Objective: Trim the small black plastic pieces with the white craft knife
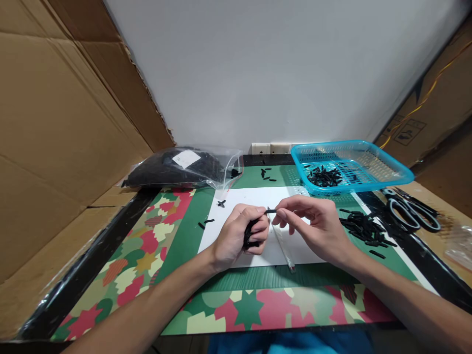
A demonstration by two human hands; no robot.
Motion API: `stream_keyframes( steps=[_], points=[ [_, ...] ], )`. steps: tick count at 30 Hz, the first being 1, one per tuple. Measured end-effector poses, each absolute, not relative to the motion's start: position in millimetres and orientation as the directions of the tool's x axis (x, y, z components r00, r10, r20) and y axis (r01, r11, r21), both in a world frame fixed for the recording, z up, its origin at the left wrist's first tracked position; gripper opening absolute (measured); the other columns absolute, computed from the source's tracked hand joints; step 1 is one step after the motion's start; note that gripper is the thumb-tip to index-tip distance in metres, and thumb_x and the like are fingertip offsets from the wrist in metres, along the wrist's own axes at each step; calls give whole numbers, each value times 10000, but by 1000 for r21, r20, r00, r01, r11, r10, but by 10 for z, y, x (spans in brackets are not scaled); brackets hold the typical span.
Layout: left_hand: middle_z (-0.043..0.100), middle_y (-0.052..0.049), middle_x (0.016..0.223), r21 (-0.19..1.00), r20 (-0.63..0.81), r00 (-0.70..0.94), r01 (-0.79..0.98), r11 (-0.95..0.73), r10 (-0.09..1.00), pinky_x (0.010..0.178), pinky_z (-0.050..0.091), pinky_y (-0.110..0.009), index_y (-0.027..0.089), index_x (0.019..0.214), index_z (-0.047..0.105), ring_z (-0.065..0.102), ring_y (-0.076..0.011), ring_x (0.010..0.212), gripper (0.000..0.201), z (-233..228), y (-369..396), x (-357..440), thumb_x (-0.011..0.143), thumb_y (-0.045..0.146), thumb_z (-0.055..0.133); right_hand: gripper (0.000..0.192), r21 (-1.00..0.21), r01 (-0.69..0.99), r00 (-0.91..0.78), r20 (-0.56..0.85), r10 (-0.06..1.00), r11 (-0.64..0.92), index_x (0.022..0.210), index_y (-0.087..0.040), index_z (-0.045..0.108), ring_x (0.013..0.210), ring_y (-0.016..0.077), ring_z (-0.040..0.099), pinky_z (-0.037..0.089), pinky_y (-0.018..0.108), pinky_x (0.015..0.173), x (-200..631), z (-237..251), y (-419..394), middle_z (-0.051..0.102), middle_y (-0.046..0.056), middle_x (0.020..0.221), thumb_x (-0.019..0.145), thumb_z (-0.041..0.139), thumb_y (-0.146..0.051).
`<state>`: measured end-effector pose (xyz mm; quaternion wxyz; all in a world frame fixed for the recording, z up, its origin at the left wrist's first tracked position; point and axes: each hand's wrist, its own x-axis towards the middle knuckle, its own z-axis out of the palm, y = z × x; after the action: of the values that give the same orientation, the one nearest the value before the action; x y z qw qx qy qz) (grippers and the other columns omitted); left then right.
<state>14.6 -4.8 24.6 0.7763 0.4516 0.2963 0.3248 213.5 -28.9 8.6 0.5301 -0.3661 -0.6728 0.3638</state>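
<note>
Above a white sheet [221, 236], my left hand [241, 228] is closed around a bunch of small black stick-like pieces [251, 235]. Its thumb and forefinger also meet one end of a single short black piece [271, 211]. My right hand [313, 221] pinches the other end of that piece between thumb and forefinger. Below the hands, a thin whitish strip [283, 246] lies on the sheet. To the right of my right hand is a pile of similar black pieces [365, 227]. What exactly these pieces are, I cannot make out.
At the back right stands a blue plastic basket [405, 173] holding more black pieces. Scissors [413, 211] lie near the right edge. A clear zip bag [173, 169] full of black material sits back left. Cardboard [73, 98] walls the left side; a socket [261, 148] is behind.
</note>
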Motion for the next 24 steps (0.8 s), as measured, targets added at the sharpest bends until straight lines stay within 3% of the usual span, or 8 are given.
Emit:
stream_keyframes(
  steps=[9, 24],
  points=[
    [332, 74, 492, 894, -154, 601, -254, 370, 784, 375, 205, -150, 207, 560, 404, 265, -51, 411, 447, 278, -75, 151, 869, 374, 681, 117, -884, 80, -173, 443, 880, 461, 981, -192, 804, 733, 169, 763, 589, 236, 550, 2133, 86, -290, 791, 51, 845, 1019, 753, -291],
    [336, 74, 501, 878, -145, 605, -286, 383, 783, 368, 219, -145, 204, 569, 417, 267, -54, 421, 431, 286, -82, 158, 874, 373, 672, 178, -926, -21, -206, 374, 904, 378, 965, -188, 798, 666, 135, 709, 577, 214, 545, 2127, 43, -277, 773, 38, 806, 1014, 768, -356]
  ],
)
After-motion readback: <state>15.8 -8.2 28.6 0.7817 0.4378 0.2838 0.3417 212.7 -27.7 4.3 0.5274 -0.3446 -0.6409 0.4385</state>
